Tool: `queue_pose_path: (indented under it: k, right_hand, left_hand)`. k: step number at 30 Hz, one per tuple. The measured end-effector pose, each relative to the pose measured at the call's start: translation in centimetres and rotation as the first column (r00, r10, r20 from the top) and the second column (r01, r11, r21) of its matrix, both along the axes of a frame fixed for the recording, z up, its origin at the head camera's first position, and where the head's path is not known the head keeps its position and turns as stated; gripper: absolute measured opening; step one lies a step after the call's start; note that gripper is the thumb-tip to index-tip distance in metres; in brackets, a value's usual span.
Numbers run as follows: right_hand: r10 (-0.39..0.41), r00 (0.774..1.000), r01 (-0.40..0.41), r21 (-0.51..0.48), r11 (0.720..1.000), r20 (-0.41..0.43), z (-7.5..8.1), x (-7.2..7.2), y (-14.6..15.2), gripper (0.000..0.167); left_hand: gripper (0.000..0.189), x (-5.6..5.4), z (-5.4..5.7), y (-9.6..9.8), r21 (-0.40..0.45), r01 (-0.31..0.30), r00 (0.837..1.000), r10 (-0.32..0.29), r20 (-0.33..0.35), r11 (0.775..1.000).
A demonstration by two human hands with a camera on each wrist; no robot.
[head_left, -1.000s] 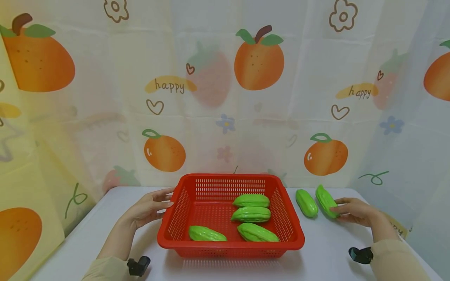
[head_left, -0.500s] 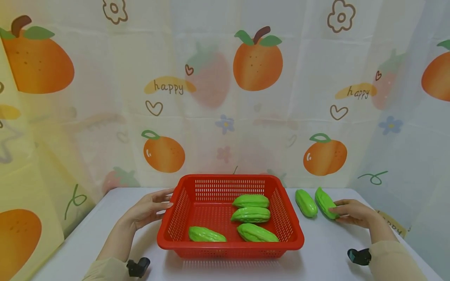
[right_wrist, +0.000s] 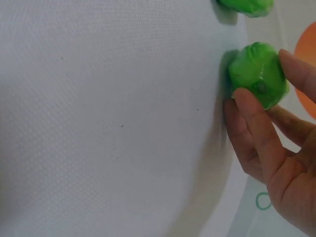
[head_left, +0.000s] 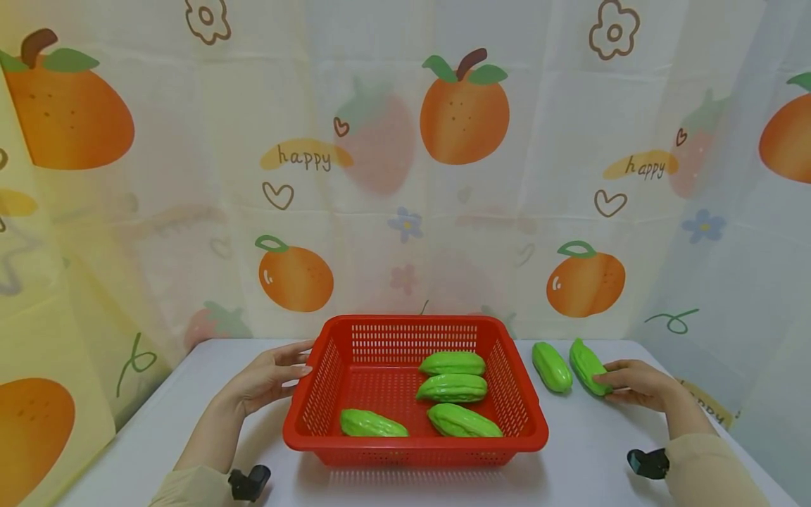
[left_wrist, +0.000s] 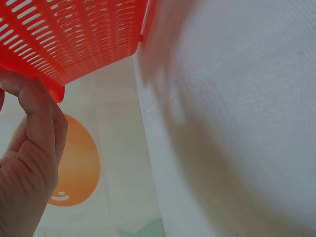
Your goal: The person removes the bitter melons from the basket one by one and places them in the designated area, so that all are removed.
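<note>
A red slotted plastic basket [head_left: 415, 442] stands on the white table in the head view, with several green bitter melons [head_left: 453, 387] lying inside it. My left hand [head_left: 271, 377] holds the basket's left rim; in the left wrist view its fingers [left_wrist: 37, 111] bend at the red edge. To the right of the basket, my right hand [head_left: 640, 384] pinches the near end of a bitter melon [head_left: 586, 365]. The right wrist view shows that bitter melon [right_wrist: 259, 71] end-on, between thumb and fingers and close to the tabletop.
Another bitter melon [head_left: 552, 367] lies on the white table [head_left: 589, 451] between the basket and the held one. Behind the table hangs a curtain [head_left: 380, 246] printed with fruit. Black wrist cameras [head_left: 250, 482] sit at both cuffs.
Almost nothing differs. The right hand and its bitter melon have shifted very slightly, while the left hand stays at the basket rim.
</note>
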State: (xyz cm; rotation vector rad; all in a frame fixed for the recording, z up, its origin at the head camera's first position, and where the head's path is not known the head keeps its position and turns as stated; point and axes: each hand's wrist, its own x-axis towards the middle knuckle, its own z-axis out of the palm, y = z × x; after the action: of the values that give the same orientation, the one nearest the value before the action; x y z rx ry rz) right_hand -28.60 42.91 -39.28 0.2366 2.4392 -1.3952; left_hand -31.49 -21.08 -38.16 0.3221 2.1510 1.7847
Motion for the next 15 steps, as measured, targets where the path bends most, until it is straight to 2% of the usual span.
queue_pose_path:
  k: [3, 15]
  right_hand:
    - [0.007, 1.0, -0.007, 0.006, 1.0, 0.0, 0.15, 0.02, 0.02, 0.078]
    - [0.007, 1.0, -0.007, 0.035, 0.999, 0.0, 0.36, 0.18, 0.44, 0.08]
  left_hand:
    - [0.074, 0.07, -0.06, 0.04, -0.001, -0.016, 1.0, 0.016, 0.005, 1.0]
    - [0.074, 0.21, 0.03, 0.14, 0.006, -0.013, 1.0, 0.013, 0.006, 1.0]
